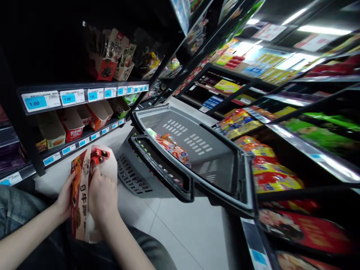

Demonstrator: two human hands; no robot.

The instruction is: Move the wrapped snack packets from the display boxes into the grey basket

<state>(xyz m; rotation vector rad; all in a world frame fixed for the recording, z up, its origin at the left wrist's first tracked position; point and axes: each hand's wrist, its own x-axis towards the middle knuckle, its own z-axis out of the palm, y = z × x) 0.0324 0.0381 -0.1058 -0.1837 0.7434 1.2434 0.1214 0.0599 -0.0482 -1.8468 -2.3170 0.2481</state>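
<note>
My left hand (66, 195) grips the left side of a cardboard snack display box (80, 187), with its thumb and fingers against the printed panel. The box is tilted over my lap, its open white inside facing up and right. My right hand (102, 195) reaches into that opening with fingers curled. Its fingertips are partly hidden, so what they pinch cannot be made out. Small red and black snack packets (99, 155) lie in the far end of the box, just beyond my right fingers.
A grey shopping basket (152, 183) with colourful snack packets (171, 148) inside stands on the tiled floor (180, 225). At left, a dark shelf (84, 93) with price tags holds open snack boxes (71, 123). Blurred shelves of bagged goods (270, 168) line the right.
</note>
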